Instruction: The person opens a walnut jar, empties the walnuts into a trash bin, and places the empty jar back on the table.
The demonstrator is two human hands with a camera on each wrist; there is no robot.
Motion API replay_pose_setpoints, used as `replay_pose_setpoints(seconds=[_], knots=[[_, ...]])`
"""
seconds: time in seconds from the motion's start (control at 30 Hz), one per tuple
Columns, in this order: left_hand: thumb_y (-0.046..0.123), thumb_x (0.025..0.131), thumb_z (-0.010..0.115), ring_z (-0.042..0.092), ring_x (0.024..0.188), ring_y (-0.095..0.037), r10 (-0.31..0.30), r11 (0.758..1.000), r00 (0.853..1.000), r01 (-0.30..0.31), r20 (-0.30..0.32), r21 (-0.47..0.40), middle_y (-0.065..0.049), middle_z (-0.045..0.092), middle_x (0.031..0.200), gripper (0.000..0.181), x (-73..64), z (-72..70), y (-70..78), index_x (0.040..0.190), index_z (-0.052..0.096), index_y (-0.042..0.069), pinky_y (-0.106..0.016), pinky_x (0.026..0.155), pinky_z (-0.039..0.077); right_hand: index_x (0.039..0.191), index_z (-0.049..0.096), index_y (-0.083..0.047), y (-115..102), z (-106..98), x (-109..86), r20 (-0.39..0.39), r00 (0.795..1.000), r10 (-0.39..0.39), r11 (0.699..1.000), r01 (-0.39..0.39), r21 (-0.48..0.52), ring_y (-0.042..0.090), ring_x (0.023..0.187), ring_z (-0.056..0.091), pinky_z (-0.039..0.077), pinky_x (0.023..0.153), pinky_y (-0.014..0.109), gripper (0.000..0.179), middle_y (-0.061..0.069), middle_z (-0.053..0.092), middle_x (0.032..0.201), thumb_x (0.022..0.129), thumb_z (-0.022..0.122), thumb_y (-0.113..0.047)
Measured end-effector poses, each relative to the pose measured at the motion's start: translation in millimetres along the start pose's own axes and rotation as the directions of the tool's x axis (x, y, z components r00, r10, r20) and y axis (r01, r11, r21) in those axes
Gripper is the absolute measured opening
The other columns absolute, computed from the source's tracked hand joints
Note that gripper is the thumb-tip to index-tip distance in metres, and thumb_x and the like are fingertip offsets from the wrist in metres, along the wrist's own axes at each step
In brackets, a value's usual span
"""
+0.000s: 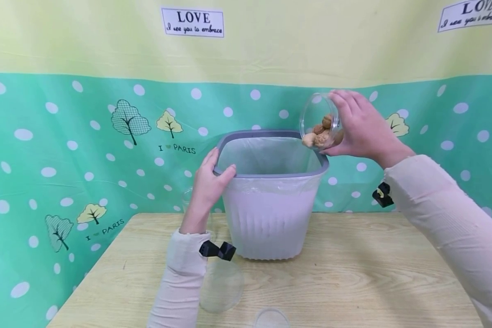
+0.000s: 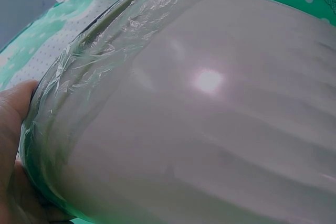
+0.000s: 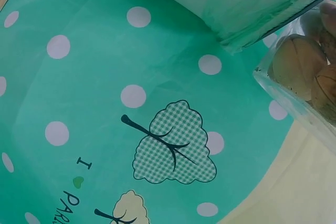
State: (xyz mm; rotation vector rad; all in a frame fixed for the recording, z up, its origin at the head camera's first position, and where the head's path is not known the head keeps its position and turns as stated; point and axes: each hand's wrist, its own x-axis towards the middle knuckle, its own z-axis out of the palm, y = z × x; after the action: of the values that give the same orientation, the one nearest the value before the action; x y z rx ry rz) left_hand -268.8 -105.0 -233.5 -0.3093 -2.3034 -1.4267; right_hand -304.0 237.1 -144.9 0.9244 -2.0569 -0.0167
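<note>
A pale waste bin [image 1: 270, 218] with a grey rim stands upright on the table, lined with a clear plastic bag [image 2: 142, 30]. My left hand [image 1: 207, 182] grips the rim at its left corner; in the left wrist view, fingers and thumb lie round the edge. At the bin's right side, my right hand [image 1: 362, 127] holds a clear round jar [image 1: 311, 107] tipped sideways, its mouth facing left over the opening. Several walnuts [image 1: 323, 132] lie inside it, bunched along the lower wall near the mouth. In the right wrist view, walnuts [image 3: 299, 61] show through the jar's wall.
Partly behind my left forearm, a translucent round disc [image 1: 221, 289] lies on the wooden table [image 1: 373, 273]. A smaller clear round piece [image 1: 272, 318] sits at the front edge of view. Behind my left hand stands a clear vessel [image 1: 187, 196]. A dotted green curtain [image 1: 86, 173] hangs behind.
</note>
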Motion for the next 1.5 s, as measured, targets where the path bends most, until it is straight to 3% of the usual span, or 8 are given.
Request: replay_pose_setpoints(seconds=[0.4,0.9,1.5], knots=[[0.034,0.084,0.060,0.020,0.142,-0.022,0.005,1.000,1.000,-0.005,0.012,-0.003,-0.005,0.026,0.154,0.076,0.8,-0.9,-0.3,0.147,0.029,0.004,-0.041,0.113,0.024,0.137,0.031,0.009,-1.4,-1.4,3.0,0.031,0.999,0.010,1.000,-0.009,-0.022,0.044,0.125,0.036,0.026,0.111,0.047,0.117,0.028,0.041,0.136,0.047,0.092,-0.034],[0.035,0.085,0.059,0.019,0.142,-0.021,-0.008,1.000,1.000,0.008,0.009,-0.015,-0.003,0.025,0.154,0.076,0.0,-1.8,-0.8,0.147,0.029,0.004,-0.040,0.113,0.024,0.135,0.033,0.011,-1.1,0.4,5.7,-0.009,0.999,-0.038,0.999,0.037,-0.037,0.046,0.121,0.038,0.030,0.108,0.048,0.116,0.029,0.042,0.133,0.046,0.090,-0.035],[0.034,0.084,0.060,0.021,0.142,-0.020,-0.001,1.000,1.000,0.001,0.003,-0.009,-0.002,0.027,0.154,0.075,0.6,0.2,-0.1,0.146,0.030,0.004,-0.039,0.113,0.024,0.135,0.032,0.010,-0.5,-0.3,6.3,0.007,0.999,-0.050,0.997,0.051,-0.051,0.045,0.122,0.036,0.027,0.110,0.047,0.117,0.029,0.040,0.134,0.045,0.091,-0.035]])
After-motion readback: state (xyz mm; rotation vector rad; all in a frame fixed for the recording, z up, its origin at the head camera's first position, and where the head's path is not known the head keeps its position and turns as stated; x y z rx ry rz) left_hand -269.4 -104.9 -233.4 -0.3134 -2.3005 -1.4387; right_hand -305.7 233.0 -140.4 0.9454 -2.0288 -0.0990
